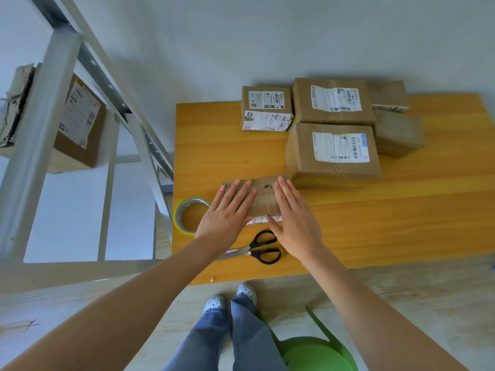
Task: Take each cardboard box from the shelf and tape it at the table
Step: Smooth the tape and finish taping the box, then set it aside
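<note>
Now, hands: left hand (227,210), right hand (292,218) both flat, pressing my box (263,195).
Box: near-left on table (401,223), by tape (190,202), scissors (251,249).
Done: I judge far pile (332,145) taped.
To do: this one, plus shelf box (80,121).

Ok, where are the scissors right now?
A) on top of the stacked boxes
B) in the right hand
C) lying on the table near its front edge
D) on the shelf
C: the scissors lie on the table by its near edge, while the left hand and right hand rest flat on the small box.
</note>
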`<control>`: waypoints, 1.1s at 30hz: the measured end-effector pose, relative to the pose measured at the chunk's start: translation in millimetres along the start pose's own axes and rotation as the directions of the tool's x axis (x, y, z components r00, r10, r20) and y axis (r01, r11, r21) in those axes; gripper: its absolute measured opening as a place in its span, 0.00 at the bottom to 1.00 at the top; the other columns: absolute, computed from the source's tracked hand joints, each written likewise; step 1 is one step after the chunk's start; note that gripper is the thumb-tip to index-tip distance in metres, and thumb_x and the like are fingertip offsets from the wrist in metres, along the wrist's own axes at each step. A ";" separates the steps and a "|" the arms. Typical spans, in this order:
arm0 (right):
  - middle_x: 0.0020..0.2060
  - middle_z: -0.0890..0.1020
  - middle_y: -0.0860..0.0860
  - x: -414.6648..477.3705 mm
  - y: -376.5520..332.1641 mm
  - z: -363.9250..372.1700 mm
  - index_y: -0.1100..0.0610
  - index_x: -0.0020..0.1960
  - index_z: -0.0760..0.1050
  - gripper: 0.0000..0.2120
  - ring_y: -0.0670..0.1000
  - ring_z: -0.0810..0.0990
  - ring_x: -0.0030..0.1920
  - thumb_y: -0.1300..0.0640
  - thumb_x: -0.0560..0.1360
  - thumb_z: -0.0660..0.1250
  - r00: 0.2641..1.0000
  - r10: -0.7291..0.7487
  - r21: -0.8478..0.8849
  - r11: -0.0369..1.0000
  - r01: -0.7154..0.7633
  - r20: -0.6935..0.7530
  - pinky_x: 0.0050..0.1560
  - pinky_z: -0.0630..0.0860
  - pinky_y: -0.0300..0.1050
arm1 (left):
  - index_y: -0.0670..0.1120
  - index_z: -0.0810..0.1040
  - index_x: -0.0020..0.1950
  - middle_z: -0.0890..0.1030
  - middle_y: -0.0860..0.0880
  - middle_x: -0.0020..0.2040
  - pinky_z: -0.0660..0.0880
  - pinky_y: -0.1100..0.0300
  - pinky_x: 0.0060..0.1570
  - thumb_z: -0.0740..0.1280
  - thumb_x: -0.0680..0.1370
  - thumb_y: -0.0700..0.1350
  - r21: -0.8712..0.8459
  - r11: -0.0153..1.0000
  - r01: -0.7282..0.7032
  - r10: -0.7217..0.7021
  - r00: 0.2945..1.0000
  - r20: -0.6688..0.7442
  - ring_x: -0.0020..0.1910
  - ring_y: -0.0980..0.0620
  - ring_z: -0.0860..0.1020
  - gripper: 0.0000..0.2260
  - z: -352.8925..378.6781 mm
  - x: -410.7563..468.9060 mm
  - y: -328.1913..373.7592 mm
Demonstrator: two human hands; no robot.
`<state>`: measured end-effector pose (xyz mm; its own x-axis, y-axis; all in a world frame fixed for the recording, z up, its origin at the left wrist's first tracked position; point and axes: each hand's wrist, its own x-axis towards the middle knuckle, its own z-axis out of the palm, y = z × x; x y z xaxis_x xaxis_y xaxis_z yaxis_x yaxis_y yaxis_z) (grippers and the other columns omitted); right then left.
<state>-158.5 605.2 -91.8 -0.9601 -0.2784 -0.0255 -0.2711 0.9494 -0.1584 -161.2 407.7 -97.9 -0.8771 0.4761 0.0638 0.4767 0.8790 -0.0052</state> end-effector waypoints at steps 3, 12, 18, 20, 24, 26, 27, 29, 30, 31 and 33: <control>0.79 0.47 0.50 0.1 9.8 -2.7 0.58 0.79 0.47 0.36 0.47 0.43 0.78 0.45 0.80 0.61 1.000 0.009 0.008 1.000 -0.009 0.023 0.75 0.47 0.41 | 0.42 0.63 0.75 0.65 0.43 0.75 0.57 0.45 0.72 0.47 0.81 0.54 0.003 1.000 -0.020 0.020 1.000 0.000 0.74 0.42 0.62 0.26 0.0 10.9 5.7; 0.78 0.57 0.52 -8.1 2.5 7.4 0.49 0.79 0.53 0.37 0.57 0.53 0.78 0.44 0.76 0.67 0.992 -0.114 -0.122 0.987 0.107 -0.055 0.76 0.53 0.60 | 0.38 0.63 0.74 0.62 0.41 0.76 0.58 0.45 0.72 0.46 0.82 0.53 -0.023 0.999 -0.035 0.035 0.999 0.003 0.75 0.43 0.60 0.27 0.3 13.3 9.8; 0.78 0.59 0.52 -5.5 10.3 6.2 0.53 0.79 0.55 0.35 0.55 0.55 0.78 0.50 0.77 0.68 0.987 -0.139 -0.071 0.988 0.134 -0.075 0.77 0.55 0.56 | 0.35 0.57 0.75 0.60 0.38 0.76 0.60 0.45 0.72 0.43 0.83 0.56 -0.104 0.994 -0.013 0.015 1.000 0.024 0.76 0.44 0.55 0.30 1.2 14.3 4.7; 0.78 0.55 0.54 -7.1 13.5 5.9 0.54 0.79 0.53 0.37 0.55 0.52 0.78 0.51 0.77 0.68 0.989 -0.124 -0.032 0.992 0.122 -0.076 0.76 0.54 0.52 | 0.36 0.51 0.77 0.50 0.39 0.78 0.53 0.50 0.74 0.44 0.82 0.60 -0.292 0.953 0.078 -0.074 0.997 0.027 0.77 0.45 0.46 0.32 0.8 11.6 9.3; 0.79 0.37 0.51 -9.4 9.7 -1.1 0.47 0.79 0.41 0.41 0.55 0.48 0.79 0.46 0.78 0.66 0.999 0.050 0.166 0.985 -0.052 0.015 0.63 0.73 0.43 | 0.45 0.32 0.76 0.27 0.48 0.75 0.48 0.65 0.70 0.54 0.79 0.60 -0.693 0.658 0.295 -0.270 0.951 0.149 0.74 0.57 0.35 0.39 -8.7 7.6 23.9; 0.78 0.35 0.51 -10.7 9.7 -6.9 0.45 0.79 0.37 0.43 0.56 0.65 0.74 0.46 0.78 0.65 0.989 0.141 0.245 0.958 -0.148 0.049 0.43 0.80 0.37 | 0.46 0.30 0.76 0.28 0.49 0.75 0.53 0.68 0.67 0.56 0.80 0.58 -0.725 0.608 0.324 -0.282 0.942 0.185 0.74 0.59 0.39 0.40 -12.5 12.0 29.2; 0.78 0.36 0.51 -11.3 11.0 -9.0 0.46 0.79 0.37 0.44 0.54 0.72 0.69 0.47 0.78 0.66 0.986 0.160 0.275 0.946 -0.169 0.055 0.38 0.79 0.37 | 0.46 0.31 0.76 0.29 0.49 0.76 0.55 0.69 0.65 0.57 0.80 0.58 -0.731 0.597 0.331 -0.282 0.939 0.195 0.75 0.58 0.41 0.40 -13.6 15.0 31.0; 0.79 0.38 0.51 -11.6 15.4 -11.5 0.49 0.79 0.37 0.45 0.53 0.72 0.68 0.49 0.77 0.68 0.980 0.188 0.321 0.926 -0.199 0.063 0.38 0.77 0.35 | 0.46 0.31 0.76 0.30 0.50 0.76 0.56 0.72 0.61 0.58 0.79 0.58 -0.738 0.583 0.340 -0.281 0.937 0.210 0.77 0.55 0.43 0.40 -15.2 21.2 35.0; 0.79 0.37 0.50 -11.4 17.0 -12.3 0.50 0.79 0.36 0.47 0.53 0.72 0.68 0.51 0.77 0.69 0.978 0.197 0.324 0.922 -0.211 0.076 0.36 0.75 0.34 | 0.47 0.30 0.76 0.30 0.50 0.76 0.56 0.71 0.61 0.58 0.79 0.59 -0.744 0.574 0.342 -0.279 0.936 0.215 0.77 0.54 0.43 0.41 -16.3 23.4 36.5; 0.79 0.37 0.50 -11.3 18.1 -13.2 0.50 0.79 0.36 0.48 0.53 0.74 0.66 0.53 0.77 0.69 0.976 0.198 0.316 0.924 -0.216 0.090 0.34 0.73 0.33 | 0.47 0.30 0.76 0.30 0.50 0.76 0.56 0.71 0.61 0.59 0.79 0.59 -0.752 0.561 0.346 -0.279 0.934 0.222 0.77 0.54 0.43 0.42 -17.2 24.2 37.4; 0.78 0.36 0.50 -11.5 18.6 -15.0 0.51 0.79 0.35 0.48 0.53 0.77 0.62 0.56 0.76 0.70 0.977 0.192 0.287 0.934 -0.211 0.093 0.32 0.69 0.32 | 0.48 0.30 0.76 0.32 0.51 0.77 0.57 0.71 0.59 0.62 0.78 0.59 -0.771 0.516 0.373 -0.302 0.922 0.243 0.77 0.55 0.45 0.44 -20.8 24.0 38.4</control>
<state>-153.6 628.3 -79.7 -0.9838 -0.1027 -0.1470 -0.0307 0.9040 -0.4264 -162.6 452.4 -75.8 -0.9668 0.1793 -0.1823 -0.0357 0.6112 0.7906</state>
